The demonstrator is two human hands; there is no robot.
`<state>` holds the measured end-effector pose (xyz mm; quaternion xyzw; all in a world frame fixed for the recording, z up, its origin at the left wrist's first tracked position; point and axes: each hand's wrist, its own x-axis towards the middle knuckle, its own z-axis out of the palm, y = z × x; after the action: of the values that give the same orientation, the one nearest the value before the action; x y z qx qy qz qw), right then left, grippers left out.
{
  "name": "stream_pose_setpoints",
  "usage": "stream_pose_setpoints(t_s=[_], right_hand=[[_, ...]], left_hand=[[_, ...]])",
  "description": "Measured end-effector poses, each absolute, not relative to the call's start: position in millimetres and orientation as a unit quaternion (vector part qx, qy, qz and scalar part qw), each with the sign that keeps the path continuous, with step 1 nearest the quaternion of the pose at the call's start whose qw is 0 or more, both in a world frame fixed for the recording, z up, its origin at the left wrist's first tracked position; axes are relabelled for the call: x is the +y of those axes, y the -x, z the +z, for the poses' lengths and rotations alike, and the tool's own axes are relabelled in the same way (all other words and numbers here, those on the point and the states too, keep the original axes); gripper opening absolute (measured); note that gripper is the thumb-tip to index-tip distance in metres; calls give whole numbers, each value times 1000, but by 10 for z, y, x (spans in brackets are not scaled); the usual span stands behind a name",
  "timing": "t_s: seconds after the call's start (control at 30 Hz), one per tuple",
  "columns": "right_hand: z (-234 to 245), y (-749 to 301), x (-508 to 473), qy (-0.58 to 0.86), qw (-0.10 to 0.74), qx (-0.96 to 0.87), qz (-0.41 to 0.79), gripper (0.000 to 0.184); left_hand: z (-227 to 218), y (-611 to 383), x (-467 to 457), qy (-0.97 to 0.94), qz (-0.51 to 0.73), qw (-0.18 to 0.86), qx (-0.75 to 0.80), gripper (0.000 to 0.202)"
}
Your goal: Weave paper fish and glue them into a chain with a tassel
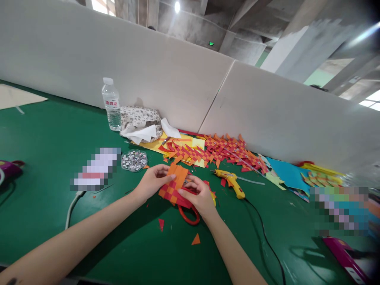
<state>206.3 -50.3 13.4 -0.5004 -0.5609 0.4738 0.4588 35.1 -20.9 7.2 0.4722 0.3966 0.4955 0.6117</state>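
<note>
Between my two hands is a woven paper piece [172, 189] of red and orange strips in a checkered pattern, raised over the green table. My left hand [154, 180] pinches its upper left side, thumb on the front. With thumb and fingers, my right hand [200, 196] grips the right side. Behind and below the paper lie red-handled scissors [190, 217], their blades hidden. To the right rests a yellow hot glue gun [233, 182] with a black cord. Small paper scraps, such as an orange triangle [196, 239], lie nearby.
Finished red-orange woven paper fish [225, 148] are heaped along the white partition [166, 75]. A water bottle [111, 105], a patterned cloth pouch [139, 118] and a clear dish of small round eyes [134, 160] stand left. A phone-like blurred object [96, 168] has a cable.
</note>
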Motion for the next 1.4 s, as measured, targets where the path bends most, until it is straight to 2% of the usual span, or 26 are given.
stream_pose_setpoints(t_s=[0.23,0.43,0.6,0.77,1.1,1.4], right_hand=[[138,-2036,-514,460,480,-555,500,31],[107,-2055,-489,484,527,-507,480,32],[148,-2028,-507,502,497,-492,508,34],[137,-2047,-500,541,489,-504,463,31],[125,-2078,-495,529,493,-537,435,25],[64,-2081,-492,554,475,-570,378,31]], left_hand=[[43,-374,-236,-553,472,556,402,28],[4,-349,-206,-565,456,547,416,25],[-11,-362,-216,-584,432,556,403,18],[52,-390,-256,-591,407,564,408,15],[26,-374,-255,-627,379,542,411,20],[46,-373,-263,-653,355,520,421,27]])
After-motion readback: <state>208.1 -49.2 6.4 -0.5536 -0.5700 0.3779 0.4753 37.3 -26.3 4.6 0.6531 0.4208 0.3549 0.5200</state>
